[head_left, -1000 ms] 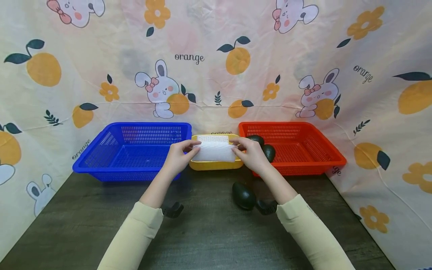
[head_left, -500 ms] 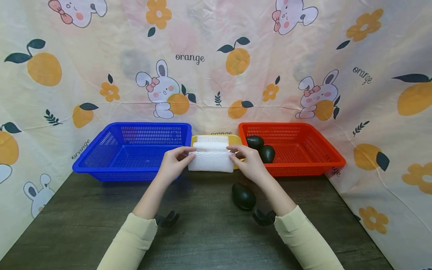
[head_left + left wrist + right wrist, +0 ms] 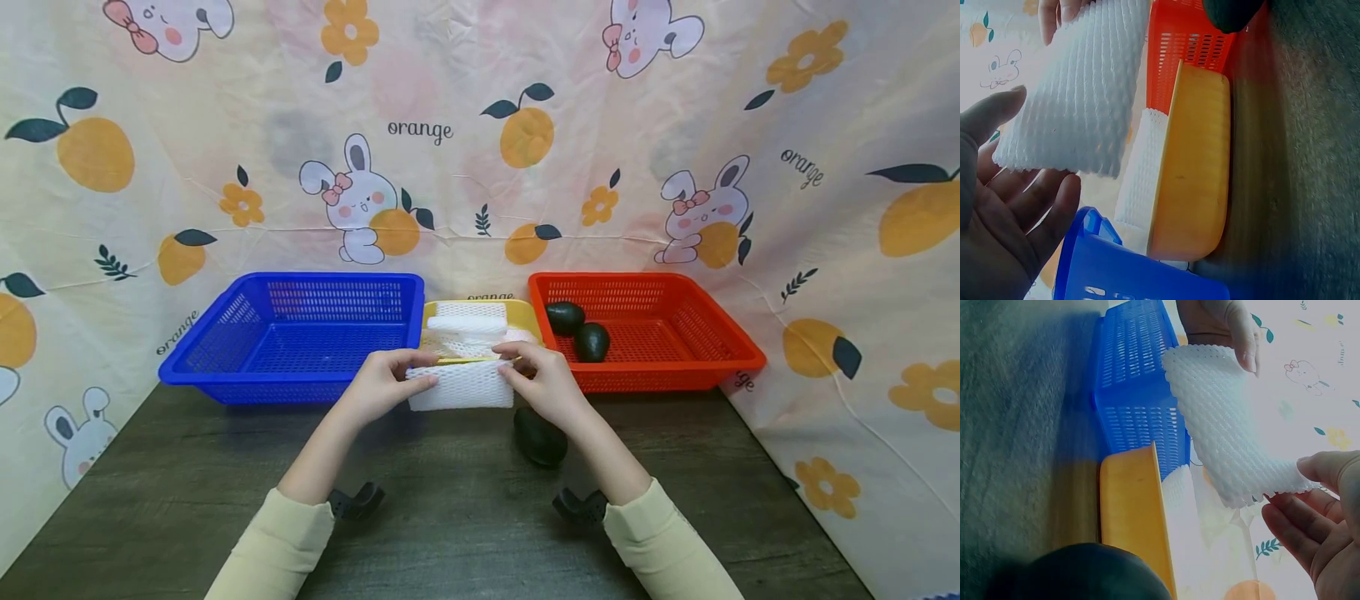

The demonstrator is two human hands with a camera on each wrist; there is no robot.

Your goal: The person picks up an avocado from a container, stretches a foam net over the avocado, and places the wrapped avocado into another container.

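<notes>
A white foam net sleeve (image 3: 461, 387) hangs flat between both hands in front of the yellow tray (image 3: 525, 315). My left hand (image 3: 384, 385) pinches its left end between thumb and fingers. At the other end, my right hand (image 3: 542, 379) pinches it the same way. The left wrist view shows the ribbed mesh of the foam net sleeve (image 3: 1079, 94) up close. More white foam nets (image 3: 468, 323) lie in the tray. A dark green avocado (image 3: 540, 438) rests on the table just below the right hand.
A blue basket (image 3: 292, 387) stands to the left of the tray and a red basket (image 3: 675, 365) to the right. Two avocados (image 3: 592, 342) lie in the red basket's left side. A printed curtain (image 3: 465, 192) hangs behind everything.
Both hands have drawn the foam net sleeve out of the yellow tray and toward the body, lower in the head view. Other foam nets in the tray have come into sight.
</notes>
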